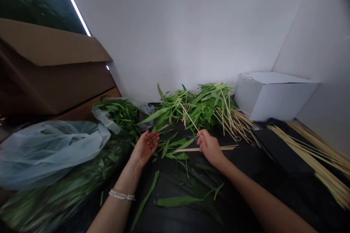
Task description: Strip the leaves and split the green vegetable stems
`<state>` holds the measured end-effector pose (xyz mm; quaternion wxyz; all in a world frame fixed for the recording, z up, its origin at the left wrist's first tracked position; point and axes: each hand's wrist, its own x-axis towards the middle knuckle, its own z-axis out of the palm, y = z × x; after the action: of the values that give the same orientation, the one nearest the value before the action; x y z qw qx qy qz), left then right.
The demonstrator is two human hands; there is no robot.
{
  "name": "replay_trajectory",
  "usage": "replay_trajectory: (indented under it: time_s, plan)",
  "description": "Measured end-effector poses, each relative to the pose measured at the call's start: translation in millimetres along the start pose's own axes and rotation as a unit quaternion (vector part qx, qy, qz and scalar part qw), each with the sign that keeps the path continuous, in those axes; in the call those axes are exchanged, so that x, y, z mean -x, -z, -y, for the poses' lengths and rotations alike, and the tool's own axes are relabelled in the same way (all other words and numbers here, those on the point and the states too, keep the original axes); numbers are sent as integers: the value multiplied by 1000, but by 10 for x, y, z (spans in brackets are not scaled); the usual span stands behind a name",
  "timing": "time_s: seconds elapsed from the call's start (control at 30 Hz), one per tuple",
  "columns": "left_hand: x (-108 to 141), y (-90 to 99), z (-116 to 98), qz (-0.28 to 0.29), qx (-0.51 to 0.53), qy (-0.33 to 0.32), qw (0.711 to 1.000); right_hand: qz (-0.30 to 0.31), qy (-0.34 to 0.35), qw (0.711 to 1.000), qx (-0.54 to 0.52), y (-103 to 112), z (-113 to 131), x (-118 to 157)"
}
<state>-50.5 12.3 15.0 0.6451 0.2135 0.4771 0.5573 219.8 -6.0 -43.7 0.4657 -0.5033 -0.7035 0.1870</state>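
Stick [193,122] (pale) in right hand [211,147]

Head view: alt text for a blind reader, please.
The right hand holds a thin stick toward piled leafy greens; the left hand is half-open over a dark, leaf-strewn surface. Plastic bag at left, white box at right.
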Motion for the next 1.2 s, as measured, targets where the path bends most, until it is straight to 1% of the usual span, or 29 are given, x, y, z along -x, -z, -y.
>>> replay_trajectory:
  time_s: [0.07,0.2,0.27,0.33,0.37,0.43,0.47,0.5,0.57,0.63,0.7,0.77,0.8,0.83,0.9,0.97,1.03,1.13,1.2]
  plan:
    - [6,16,-74,13,9,9,1000,4,1,1000,9,-2,-19,0]
    - [-15,47,-243,64,49,20,997,15,5,1000,26,13,-21,6]
    - [-46,108,-310,69,66,23,995,17,6,999,35,25,-14,2]
    - [-73,209,-357,57,64,31,996,14,7,999,47,33,-9,-6]
    - [-79,262,-368,42,51,32,997,12,7,999,52,33,-8,-11]
    - [-65,330,-357,2,-4,13,1000,9,3,999,51,23,-5,-18]
    - [-43,324,-328,-12,-41,-8,999,9,1,999,42,13,-1,-18]
    - [-12,283,-280,-11,-81,-32,996,9,0,1000,27,0,5,-16]
    - [64,88,-128,59,-156,-41,985,7,-4,1000,-14,-27,27,-4]
    - [131,-225,79,111,-218,-53,968,3,-10,999,-53,-51,59,13]
    - [164,-573,305,131,-256,-107,952,-2,-13,997,-71,-64,91,28]
    - [165,-866,513,141,-269,-152,940,-5,-6,998,-65,-73,113,37]
    - [158,-974,602,146,-265,-170,938,-2,-1,998,-62,-76,118,38]
    - [148,-1054,674,152,-259,-186,936,0,1,998,-60,-80,120,39]
    - [118,-1139,758,166,-250,-206,931,-2,0,998,-59,-87,118,38]
    - [57,-1161,742,176,-246,-212,929,-9,-6,999,-53,-87,120,37]
    - [-61,-1166,625,175,-244,-214,929,-12,-12,999,-34,-77,131,36]
    - [-372,-1214,341,147,-270,-242,920,-16,-24,1000,4,-61,154,35]
    - [-645,-1281,166,123,-335,-262,897,-11,-28,999,14,-59,160,35]
